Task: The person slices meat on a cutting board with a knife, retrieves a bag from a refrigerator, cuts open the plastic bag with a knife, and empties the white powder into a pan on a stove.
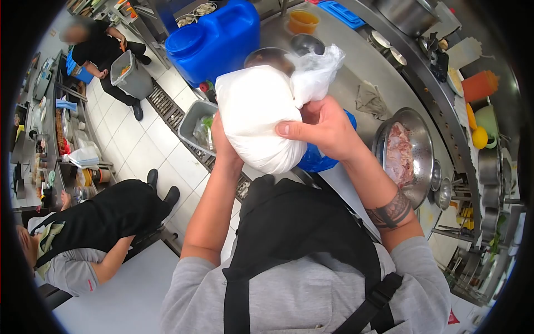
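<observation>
White plastic bag (257, 106), smooth, rounded and bulging with a crinkled gathered neck, held up over the worktop's (351, 69) left edge. Right hand's (328, 127) grip pinches it just below the neck, thumb in front; left hand's (222, 139) grip clasps its left side, fingers hidden. Round shiny steel bowl (421, 139) of raw meat (398, 153) near the worktop's right edge, crumpled grey cloth (371, 101) near it.

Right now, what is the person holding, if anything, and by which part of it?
A bulging white plastic bag: the left hand holds one side; the right hand grips the opposite side, beside the gathered top.
</observation>
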Action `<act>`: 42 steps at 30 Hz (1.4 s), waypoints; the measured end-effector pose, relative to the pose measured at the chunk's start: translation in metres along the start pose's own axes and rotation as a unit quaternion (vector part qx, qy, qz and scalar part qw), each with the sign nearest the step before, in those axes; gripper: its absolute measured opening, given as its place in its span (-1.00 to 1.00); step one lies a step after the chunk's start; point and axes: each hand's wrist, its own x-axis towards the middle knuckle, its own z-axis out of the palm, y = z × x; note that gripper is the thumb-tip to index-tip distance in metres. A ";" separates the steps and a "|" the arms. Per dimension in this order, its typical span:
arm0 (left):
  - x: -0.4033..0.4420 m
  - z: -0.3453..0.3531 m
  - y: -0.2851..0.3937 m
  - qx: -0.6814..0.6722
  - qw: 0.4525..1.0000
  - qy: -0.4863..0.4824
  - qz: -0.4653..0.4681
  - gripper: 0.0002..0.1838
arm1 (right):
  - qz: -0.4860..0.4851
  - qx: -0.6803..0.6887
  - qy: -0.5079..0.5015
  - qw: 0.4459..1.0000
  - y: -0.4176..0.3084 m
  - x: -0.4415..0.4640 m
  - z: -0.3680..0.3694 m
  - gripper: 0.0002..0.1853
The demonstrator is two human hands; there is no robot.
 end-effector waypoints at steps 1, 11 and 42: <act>0.000 -0.003 -0.002 -0.014 1.000 -0.017 0.008 -0.55 | 0.001 0.001 -0.002 1.000 0.000 0.000 0.002 -0.47; -0.009 -0.010 -0.005 0.046 0.995 -0.048 0.077 -0.43 | -0.001 -0.019 0.025 0.999 0.011 -0.009 0.007 -0.37; -0.041 0.046 0.021 -0.037 0.975 -0.183 0.122 0.23 | -0.073 -0.031 0.067 0.995 0.025 -0.039 -0.017 -0.53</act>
